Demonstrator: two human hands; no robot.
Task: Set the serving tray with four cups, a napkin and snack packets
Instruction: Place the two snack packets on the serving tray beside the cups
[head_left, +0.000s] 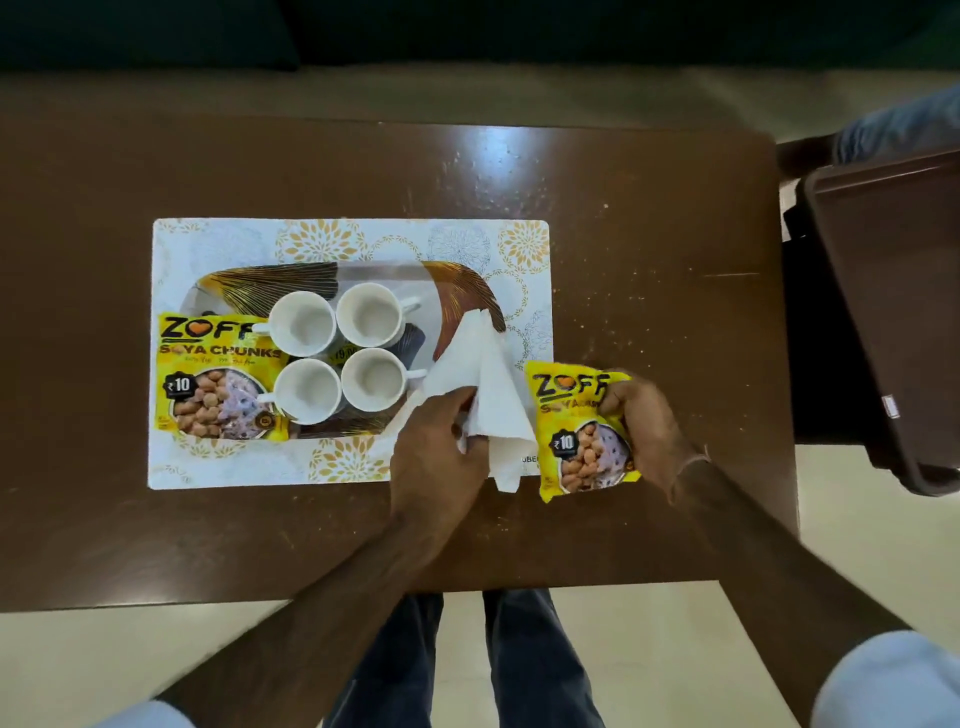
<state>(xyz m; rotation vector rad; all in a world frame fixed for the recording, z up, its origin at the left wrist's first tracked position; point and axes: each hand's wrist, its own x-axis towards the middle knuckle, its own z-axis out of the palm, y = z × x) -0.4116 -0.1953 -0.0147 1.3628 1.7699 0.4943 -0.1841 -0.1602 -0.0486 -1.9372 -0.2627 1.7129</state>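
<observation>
A patterned serving tray (395, 278) rests on a white floral placemat (218, 244). Several white cups (304, 325) stand in a square block on the tray. A yellow Zoff soya chunks packet (213, 384) lies at the tray's left end, partly under the cups. My left hand (436, 457) grips a white paper napkin (488, 379) that drapes over the tray's right end. My right hand (644, 426) holds a second yellow packet (576, 436) by its right side, just right of the napkin at the placemat's corner.
The brown table (649, 260) is speckled with crumbs. A dark brown plastic chair (883, 291) stands off the right edge, with a person's sleeve above it. My legs show below the table's near edge.
</observation>
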